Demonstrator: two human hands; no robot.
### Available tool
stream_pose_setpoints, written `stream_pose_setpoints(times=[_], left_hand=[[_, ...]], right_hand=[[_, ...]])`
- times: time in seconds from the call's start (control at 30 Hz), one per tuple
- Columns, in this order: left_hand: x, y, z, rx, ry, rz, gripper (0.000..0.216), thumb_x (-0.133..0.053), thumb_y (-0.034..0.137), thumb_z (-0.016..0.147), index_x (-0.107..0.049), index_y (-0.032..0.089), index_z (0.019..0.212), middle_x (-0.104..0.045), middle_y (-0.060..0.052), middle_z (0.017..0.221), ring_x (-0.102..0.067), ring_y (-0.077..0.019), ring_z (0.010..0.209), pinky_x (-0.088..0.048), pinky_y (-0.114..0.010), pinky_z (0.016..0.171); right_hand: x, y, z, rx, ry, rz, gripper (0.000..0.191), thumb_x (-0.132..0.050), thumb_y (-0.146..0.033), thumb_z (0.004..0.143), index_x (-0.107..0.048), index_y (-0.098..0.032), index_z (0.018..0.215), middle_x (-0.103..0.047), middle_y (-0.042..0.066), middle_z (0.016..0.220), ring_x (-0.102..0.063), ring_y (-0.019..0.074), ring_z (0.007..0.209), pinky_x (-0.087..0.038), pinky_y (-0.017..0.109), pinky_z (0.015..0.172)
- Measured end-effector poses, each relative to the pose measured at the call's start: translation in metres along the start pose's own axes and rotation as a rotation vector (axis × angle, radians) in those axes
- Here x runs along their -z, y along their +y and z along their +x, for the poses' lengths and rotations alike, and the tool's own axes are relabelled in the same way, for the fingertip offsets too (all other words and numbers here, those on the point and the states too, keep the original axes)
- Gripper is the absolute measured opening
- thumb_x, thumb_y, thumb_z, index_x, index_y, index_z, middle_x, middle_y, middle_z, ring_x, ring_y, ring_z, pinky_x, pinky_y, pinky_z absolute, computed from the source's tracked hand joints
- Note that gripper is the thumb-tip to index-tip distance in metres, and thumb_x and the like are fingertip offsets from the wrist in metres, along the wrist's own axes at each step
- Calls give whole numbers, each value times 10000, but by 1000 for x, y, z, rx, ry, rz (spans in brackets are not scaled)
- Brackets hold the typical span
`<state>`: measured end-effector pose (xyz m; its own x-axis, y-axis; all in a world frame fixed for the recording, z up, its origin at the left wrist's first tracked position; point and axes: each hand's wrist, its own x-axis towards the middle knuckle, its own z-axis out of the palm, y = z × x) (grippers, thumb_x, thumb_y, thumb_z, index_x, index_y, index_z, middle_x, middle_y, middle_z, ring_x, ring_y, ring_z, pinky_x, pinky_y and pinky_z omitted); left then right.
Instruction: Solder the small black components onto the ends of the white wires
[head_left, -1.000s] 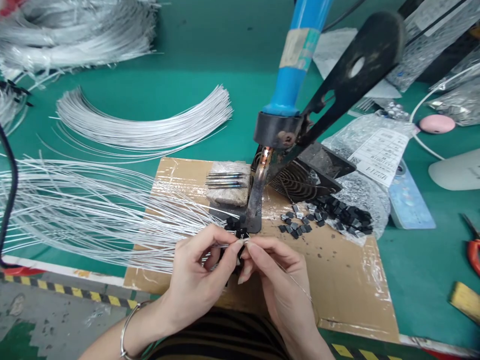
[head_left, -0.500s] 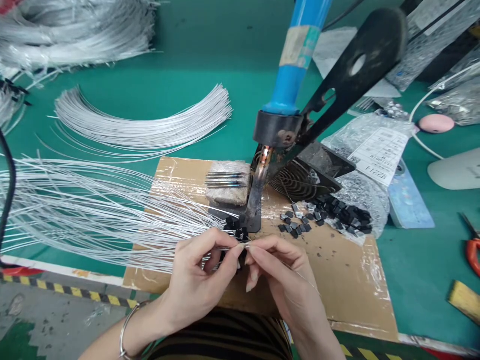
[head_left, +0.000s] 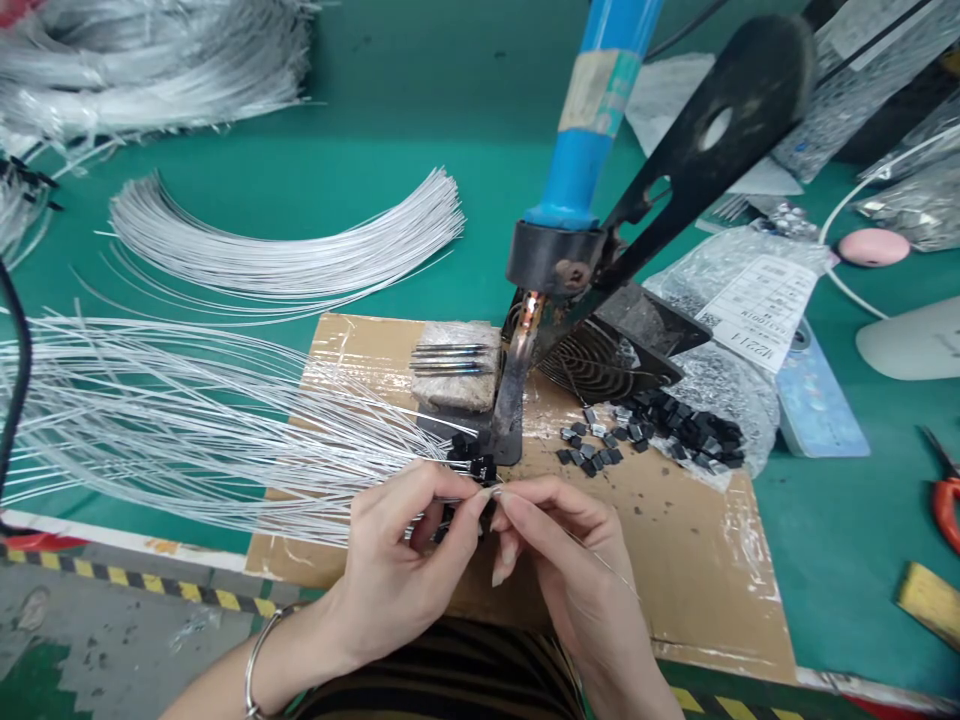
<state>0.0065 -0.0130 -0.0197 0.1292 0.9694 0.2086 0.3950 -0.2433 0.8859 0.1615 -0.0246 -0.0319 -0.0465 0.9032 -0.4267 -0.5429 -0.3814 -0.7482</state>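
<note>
My left hand is closed in a pinch, its thumb and index fingertip meeting right beside those of my right hand. The right hand is pinched too, and a thin wire runs out of it across the palm. Where the fingertips meet, the wire is mostly covered, so its end cannot be made out. Just beyond them, black connector blocks sit at the ends of many loose white wires. The blue-handled soldering iron stands in its holder, tip down over a dark metal plate.
Cardboard covers the work area. Small black pieces lie right of the iron, near a clear plastic bag. Left are a sponge block with thin metal rods and a white wire bundle. Red-handled scissors lie far right.
Almost nothing differs. Both hands keep their pinch at the same spot, with the left hand and wrist shifted very slightly.
</note>
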Motion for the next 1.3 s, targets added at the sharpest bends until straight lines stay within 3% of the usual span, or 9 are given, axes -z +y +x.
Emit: stream_pose_setpoints(times=[0.27, 0.47, 0.73, 1.0, 1.3], left_hand=[[0, 1, 1, -61, -5, 68, 187, -695, 7, 924, -675, 188, 882, -606, 65, 642, -437, -69, 508, -365, -217, 503], [4, -2, 1, -117, -67, 37, 214, -691, -13, 918, -664, 199, 911, -688, 50, 678, -450, -76, 514, -395, -234, 534], [7, 0, 4, -102, -104, 13, 201, -691, -14, 917, -690, 186, 895, -710, 37, 676, -438, -75, 504, -380, -232, 503], [8, 1, 3, -34, -90, 22, 173, -705, 24, 916, -704, 182, 846, -525, 81, 594, -394, -65, 485, -324, -207, 455], [2, 3, 3, 53, -51, -39, 200, -707, 8, 910, -680, 200, 862, -538, 104, 631, -373, -35, 470, -294, -158, 424]], right_hand=[[2, -1, -2, -66, 13, 24, 195, -941, -390, 833, -868, -218, 778, -772, -11, 660, -688, 68, 461, -581, 122, 522], [10, -8, -1, -174, -44, 34, 222, -953, -384, 798, -844, -196, 758, -772, 3, 674, -682, 108, 463, -597, 194, 490], [13, -14, 1, -222, -74, 10, 214, -933, -370, 821, -841, -183, 772, -775, 16, 678, -694, 126, 482, -613, 219, 503], [9, -14, -1, -214, -31, -10, 244, -949, -397, 804, -838, -193, 729, -755, 7, 653, -671, 113, 472, -605, 207, 498], [5, -12, -6, -205, 7, 17, 221, -943, -414, 819, -861, -215, 770, -778, 4, 696, -677, 98, 484, -615, 198, 520]])
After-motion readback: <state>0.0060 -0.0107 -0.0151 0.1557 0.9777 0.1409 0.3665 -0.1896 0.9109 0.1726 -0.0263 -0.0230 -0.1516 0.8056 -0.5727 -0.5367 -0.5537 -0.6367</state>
